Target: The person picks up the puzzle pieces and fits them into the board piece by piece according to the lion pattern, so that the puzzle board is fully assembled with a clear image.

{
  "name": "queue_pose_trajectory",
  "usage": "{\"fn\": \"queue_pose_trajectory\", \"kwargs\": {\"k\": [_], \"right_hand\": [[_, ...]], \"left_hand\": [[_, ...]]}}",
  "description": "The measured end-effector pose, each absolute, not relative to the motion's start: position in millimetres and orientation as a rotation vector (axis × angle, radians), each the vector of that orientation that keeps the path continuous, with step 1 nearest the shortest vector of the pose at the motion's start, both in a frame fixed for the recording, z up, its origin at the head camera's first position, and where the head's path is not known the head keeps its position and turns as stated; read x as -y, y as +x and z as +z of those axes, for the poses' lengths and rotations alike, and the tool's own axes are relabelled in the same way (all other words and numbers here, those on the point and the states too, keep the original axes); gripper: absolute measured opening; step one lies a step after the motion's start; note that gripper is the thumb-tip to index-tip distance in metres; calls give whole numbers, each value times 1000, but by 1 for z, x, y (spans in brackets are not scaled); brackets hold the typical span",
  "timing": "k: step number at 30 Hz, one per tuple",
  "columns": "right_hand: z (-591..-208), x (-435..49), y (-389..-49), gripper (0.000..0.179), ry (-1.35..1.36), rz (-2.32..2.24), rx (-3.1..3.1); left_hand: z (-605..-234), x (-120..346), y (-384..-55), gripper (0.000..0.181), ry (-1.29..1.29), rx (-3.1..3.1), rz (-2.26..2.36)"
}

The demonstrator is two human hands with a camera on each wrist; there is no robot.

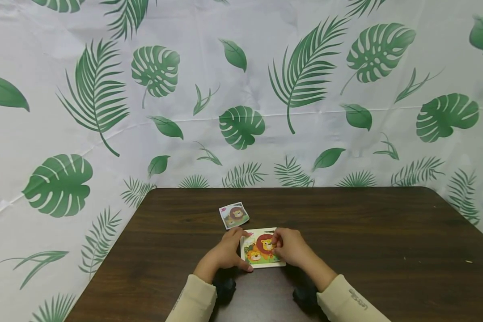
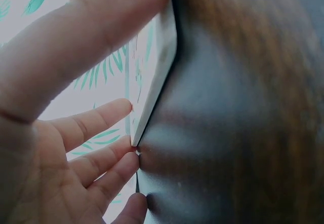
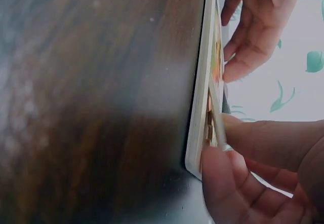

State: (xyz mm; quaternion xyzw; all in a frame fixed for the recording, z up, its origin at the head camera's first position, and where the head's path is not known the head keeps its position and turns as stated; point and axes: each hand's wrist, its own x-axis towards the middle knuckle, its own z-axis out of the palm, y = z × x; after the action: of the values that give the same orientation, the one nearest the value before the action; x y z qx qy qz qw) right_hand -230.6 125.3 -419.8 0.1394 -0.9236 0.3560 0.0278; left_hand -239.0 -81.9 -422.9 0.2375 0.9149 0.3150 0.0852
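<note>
A small jigsaw puzzle board with a lion picture and a pale rim lies on the table in front of me. My left hand holds its left side, the thumb at the near edge and the index finger near the far left corner. Over the right part of the board, my right hand pinches a thin puzzle piece between thumb and fingers. Seen edge-on in the right wrist view, the piece tilts against the board, its lower end close over the picture. The fingers hide most of its face.
A picture card with a similar lion scene lies on the dark wooden table, just behind the board and to its left. Beyond the table's far edge hangs a white cloth printed with green leaves.
</note>
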Motion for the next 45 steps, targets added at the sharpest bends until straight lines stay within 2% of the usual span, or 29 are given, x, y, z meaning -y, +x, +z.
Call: {"fn": "queue_pose_trajectory", "kwargs": {"k": [24,45], "right_hand": [[-424,-146,-235,21,619,1222,2862],[-414,-135,-242,27,348,1179,3069]], "left_hand": [[-422,82,-238,77,732,-2732,934],[-423,81,-237,75,754,-2736,955]]}}
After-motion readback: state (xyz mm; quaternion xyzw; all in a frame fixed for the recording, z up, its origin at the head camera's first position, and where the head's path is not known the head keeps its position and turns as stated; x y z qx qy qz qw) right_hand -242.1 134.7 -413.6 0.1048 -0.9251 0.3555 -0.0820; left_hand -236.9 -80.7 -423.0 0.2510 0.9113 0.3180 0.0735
